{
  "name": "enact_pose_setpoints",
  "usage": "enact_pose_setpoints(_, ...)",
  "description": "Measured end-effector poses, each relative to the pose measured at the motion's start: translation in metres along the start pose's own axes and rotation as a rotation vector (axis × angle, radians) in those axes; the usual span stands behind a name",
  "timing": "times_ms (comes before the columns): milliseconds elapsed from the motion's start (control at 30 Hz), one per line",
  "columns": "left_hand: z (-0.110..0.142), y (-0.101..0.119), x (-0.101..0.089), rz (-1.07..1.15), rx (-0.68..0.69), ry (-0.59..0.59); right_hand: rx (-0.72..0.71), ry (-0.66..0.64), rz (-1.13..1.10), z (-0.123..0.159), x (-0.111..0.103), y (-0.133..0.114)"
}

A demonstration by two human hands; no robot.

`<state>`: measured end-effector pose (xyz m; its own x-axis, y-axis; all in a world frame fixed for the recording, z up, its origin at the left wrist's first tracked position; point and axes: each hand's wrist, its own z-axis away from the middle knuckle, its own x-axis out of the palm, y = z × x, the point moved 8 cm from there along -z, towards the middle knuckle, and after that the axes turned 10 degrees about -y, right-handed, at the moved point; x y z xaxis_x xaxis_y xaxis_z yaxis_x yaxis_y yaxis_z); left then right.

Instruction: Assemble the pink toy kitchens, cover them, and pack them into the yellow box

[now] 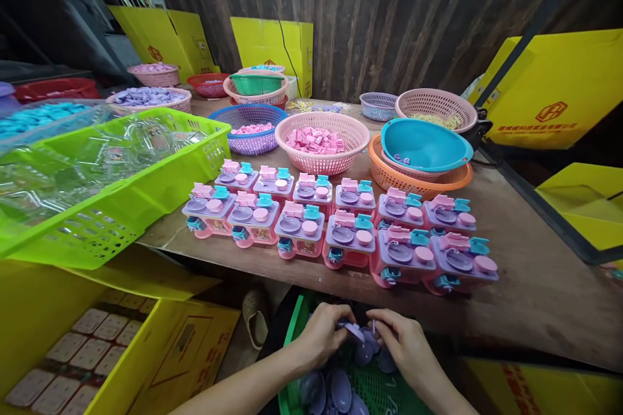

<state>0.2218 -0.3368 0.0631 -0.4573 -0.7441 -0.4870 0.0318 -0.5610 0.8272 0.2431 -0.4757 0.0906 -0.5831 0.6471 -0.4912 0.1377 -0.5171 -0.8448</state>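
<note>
My left hand point(327, 335) pinches a purple plastic toy dish point(355, 331) above a green basket point(291, 331) at the lower middle. My right hand point(400, 341) is closed close beside it, with a small purple piece point(374, 325) between thumb and fingers; its exact kind is hard to make out. Beneath both hands, more purple oval dishes point(340, 390) lie in the basket. Beyond the hands, two rows of pink and purple toy kitchen sets point(300, 227) stand on the brown table point(272, 275), carrying purple dishes and pink and blue parts.
A lime-green crate point(121, 198) of clear plastic covers stands at left. Behind the toys are a pink basket point(321, 162) of pink pieces and a blue bowl point(426, 142) over an orange basket point(422, 187). An open yellow carton point(160, 363) with packed pieces sits lower left.
</note>
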Motion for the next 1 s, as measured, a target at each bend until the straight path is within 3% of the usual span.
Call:
enact_pose_setpoints(167, 0.009, 0.012, -0.009, 0.002, -0.027, 0.027, 0.022, 0.019, -0.105, 0.002, -0.005, -0.012)
enact_pose_setpoints(367, 0.017, 0.033, -0.026, 0.070, 0.023, 0.116, -0.161, 0.071, 0.016, 0.004, -0.007, -0.055)
enact_pose_setpoints(667, 0.019, 0.033, -0.029, 0.057, -0.036, 0.145, -0.171, 0.179, 0.099, 0.000, -0.003, -0.070)
enact_pose_setpoints(800, 0.017, 0.030, -0.032, 0.315, -0.033, 0.148, -0.164, 0.207, 0.066, 0.001, -0.006, -0.072)
enact_pose_setpoints(933, 0.011, 0.023, -0.012, 0.689, -0.023, -0.018, -0.129, 0.206, -0.043, -0.001, -0.007, -0.067)
enact_pose_setpoints(1000, 0.010, 0.019, -0.006, 0.649, -0.038, -0.049, -0.122, 0.182, -0.039, -0.002, -0.005, -0.067)
